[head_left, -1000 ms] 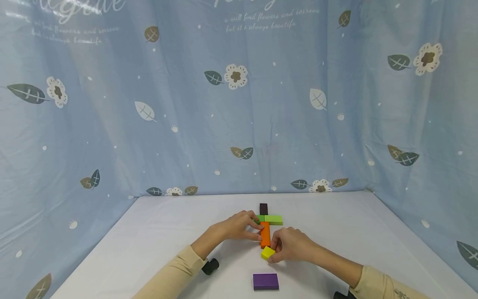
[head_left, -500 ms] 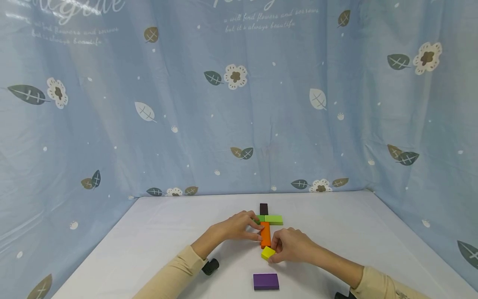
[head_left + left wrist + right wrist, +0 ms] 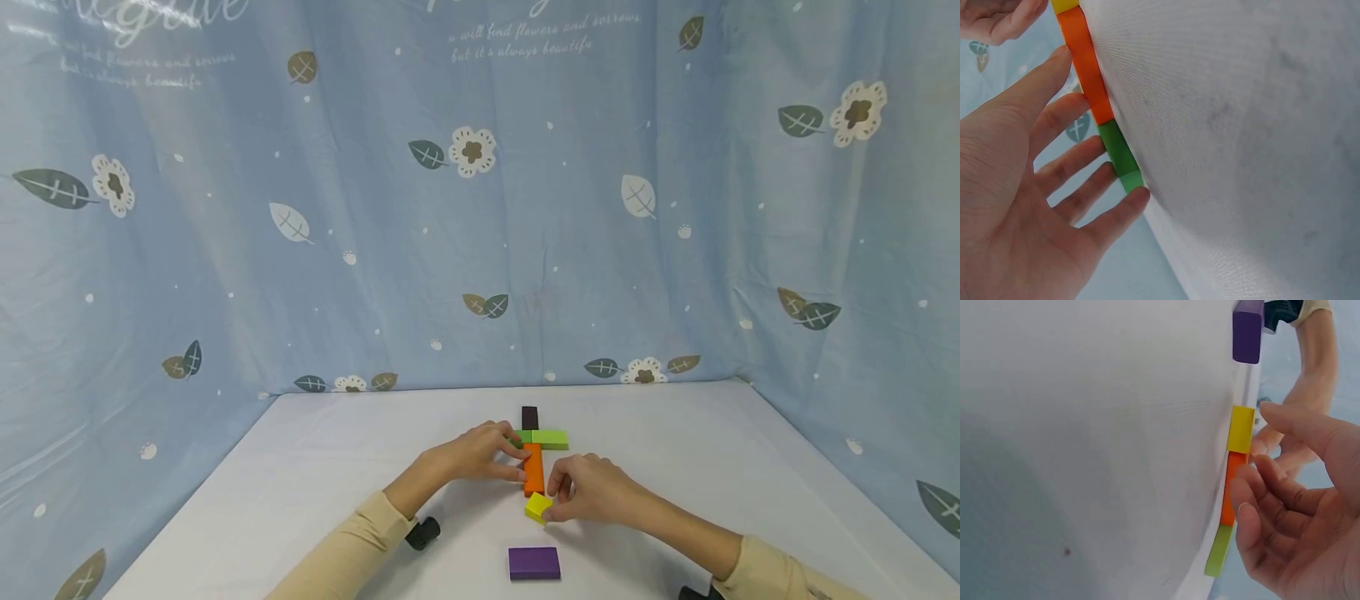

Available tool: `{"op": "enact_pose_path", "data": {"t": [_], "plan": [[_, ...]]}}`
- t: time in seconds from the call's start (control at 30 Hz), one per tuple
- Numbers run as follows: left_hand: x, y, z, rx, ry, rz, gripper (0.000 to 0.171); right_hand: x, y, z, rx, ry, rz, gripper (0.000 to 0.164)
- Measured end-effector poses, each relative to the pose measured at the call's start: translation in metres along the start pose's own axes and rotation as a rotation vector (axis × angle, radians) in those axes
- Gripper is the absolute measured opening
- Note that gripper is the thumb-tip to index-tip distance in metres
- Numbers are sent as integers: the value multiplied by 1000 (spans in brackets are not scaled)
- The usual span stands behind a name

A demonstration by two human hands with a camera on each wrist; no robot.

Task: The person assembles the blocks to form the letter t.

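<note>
In the head view, my left hand [image 3: 478,452] reaches in from the left, its extended fingers resting along an orange block [image 3: 533,469] and a green block [image 3: 524,437]. The left wrist view shows its thumb at the orange block's side. At the orange block's near end lies a yellow block [image 3: 537,507], turned at an angle. My right hand [image 3: 596,490] is just right of it, fingers loosely bent and holding nothing. Its thumb is close to the yellow block [image 3: 1242,429]; whether they touch I cannot tell.
A light green block [image 3: 551,439] lies right of the green one, with a dark block [image 3: 529,417] beyond. A purple block [image 3: 534,562] lies nearer the front of the white table [image 3: 322,450]. A patterned blue curtain [image 3: 360,192] encloses the back and sides.
My right hand has let go of the yellow block and shifted slightly right, its fingers parting from it. The left hand and the blocks look unmoved.
</note>
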State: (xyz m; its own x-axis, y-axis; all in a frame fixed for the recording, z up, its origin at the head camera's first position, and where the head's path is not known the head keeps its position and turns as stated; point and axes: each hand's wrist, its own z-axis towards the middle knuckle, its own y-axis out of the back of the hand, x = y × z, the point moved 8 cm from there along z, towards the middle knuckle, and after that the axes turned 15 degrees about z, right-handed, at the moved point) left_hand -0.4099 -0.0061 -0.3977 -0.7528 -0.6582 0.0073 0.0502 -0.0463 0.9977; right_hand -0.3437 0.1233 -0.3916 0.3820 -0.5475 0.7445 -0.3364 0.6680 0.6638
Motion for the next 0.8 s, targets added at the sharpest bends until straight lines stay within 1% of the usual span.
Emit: {"op": "enact_pose_path", "data": {"t": [0.17, 0.4, 0.63, 0.8], "plan": [[0, 0, 0, 3, 4, 1, 45, 3, 3, -3, 7, 34, 34, 28], [1, -1, 1, 7, 4, -3, 46, 8, -1, -7, 57, 77, 126, 22], [0, -1, 1, 3, -1, 0, 44, 11, -5, -14, 87, 109, 133, 25], [-1, 0, 1, 1, -7, 3, 43, 12, -8, -18, 114, 86, 143, 25]]}}
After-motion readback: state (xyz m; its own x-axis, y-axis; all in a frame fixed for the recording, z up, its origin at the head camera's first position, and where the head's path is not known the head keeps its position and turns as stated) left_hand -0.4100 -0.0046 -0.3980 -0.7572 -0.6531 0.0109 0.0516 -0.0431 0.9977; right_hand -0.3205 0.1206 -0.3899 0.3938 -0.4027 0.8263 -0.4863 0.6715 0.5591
